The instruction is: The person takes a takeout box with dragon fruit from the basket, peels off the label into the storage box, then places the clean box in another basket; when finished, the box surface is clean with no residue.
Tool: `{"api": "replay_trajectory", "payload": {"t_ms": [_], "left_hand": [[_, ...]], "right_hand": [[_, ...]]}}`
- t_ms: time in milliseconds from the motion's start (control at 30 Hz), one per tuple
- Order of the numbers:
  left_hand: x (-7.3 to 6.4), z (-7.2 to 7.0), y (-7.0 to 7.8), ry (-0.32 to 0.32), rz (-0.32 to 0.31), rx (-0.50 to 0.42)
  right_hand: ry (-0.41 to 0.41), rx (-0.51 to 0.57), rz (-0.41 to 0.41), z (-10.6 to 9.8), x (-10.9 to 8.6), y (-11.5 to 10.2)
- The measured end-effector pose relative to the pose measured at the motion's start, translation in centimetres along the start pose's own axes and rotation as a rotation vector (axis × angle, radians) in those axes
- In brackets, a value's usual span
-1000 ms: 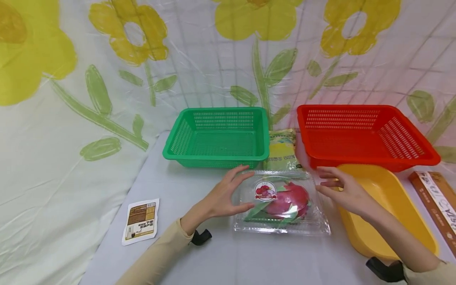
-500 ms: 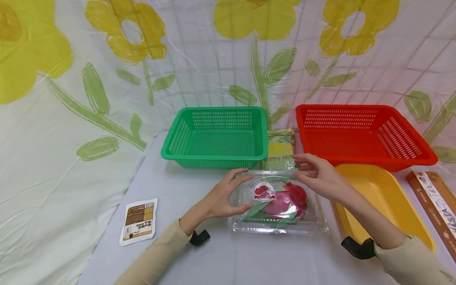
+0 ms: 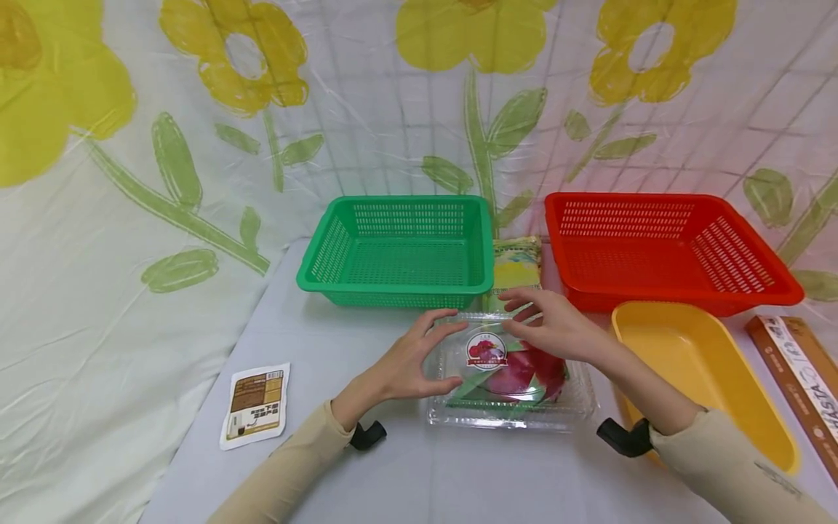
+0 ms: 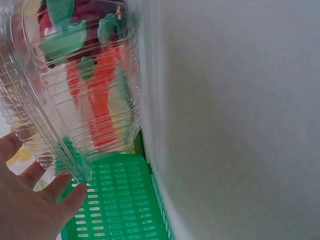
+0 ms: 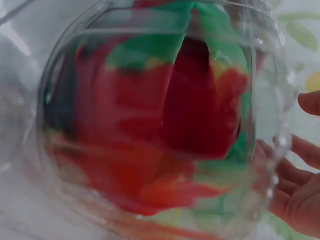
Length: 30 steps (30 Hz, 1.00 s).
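A clear plastic clamshell box (image 3: 511, 393) with a round fruit label lies on the table, and through its lid shows a red dragon fruit (image 3: 517, 371) with green parts. At its left edge is my left hand (image 3: 409, 360), thumb and fingers spread apart, the fingertips right at the rim; the left wrist view also shows those fingers (image 4: 70, 202) along the box's ridged edge. My right hand (image 3: 556, 327) hangs over the box's upper right part, fingers loosely bent with nothing between them. It hides part of the lid and fruit in the head view.
Behind the box stand a green basket (image 3: 393, 290) and a red basket (image 3: 674, 298), with a yellow packet (image 3: 517, 269) between them. A yellow tub (image 3: 707, 378) and a brown pasta box (image 3: 801, 378) are at right. A flat white-and-brown pouch (image 3: 255, 405) lies at left.
My right hand has moved left, from beside the box's right edge to over its lid. The left hand keeps its place at the left edge, and the box lies as before.
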<state>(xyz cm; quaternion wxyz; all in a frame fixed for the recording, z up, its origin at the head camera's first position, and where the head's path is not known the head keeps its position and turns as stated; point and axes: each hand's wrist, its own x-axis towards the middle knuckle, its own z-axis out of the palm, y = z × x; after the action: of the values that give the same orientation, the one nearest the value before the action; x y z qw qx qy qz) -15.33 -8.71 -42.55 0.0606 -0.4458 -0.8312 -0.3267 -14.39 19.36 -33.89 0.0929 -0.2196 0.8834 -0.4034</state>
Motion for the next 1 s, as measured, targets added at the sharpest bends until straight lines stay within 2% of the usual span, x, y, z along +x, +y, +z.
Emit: {"api": "replay_trajectory", "payload": {"t_ms": [200, 333, 467, 800, 1000], "left_hand": [[-0.1, -0.1, 0.1, -0.016, -0.011, -0.003], [0.0, -0.1, 0.1, -0.021, -0.011, -0.003], [0.1, 0.0, 0.1, -0.015, -0.003, 0.007], [0.1, -0.1, 0.3, -0.024, 0.011, 0.019], [0.0, -0.2, 0.2, -0.023, 0.012, 0.036]], "right_hand": [[-0.079, -0.072, -0.044, 0.7, 0.8, -0.1], [-0.103, -0.107, -0.018, 1.0, 1.1, -0.4], [-0.112, -0.122, 0.007, 1.3, 1.2, -0.9], [-0.106, -0.171, -0.007, 2.0, 1.4, -1.4], [-0.118, -0.162, 0.024, 2.1, 1.6, -1.6]]}}
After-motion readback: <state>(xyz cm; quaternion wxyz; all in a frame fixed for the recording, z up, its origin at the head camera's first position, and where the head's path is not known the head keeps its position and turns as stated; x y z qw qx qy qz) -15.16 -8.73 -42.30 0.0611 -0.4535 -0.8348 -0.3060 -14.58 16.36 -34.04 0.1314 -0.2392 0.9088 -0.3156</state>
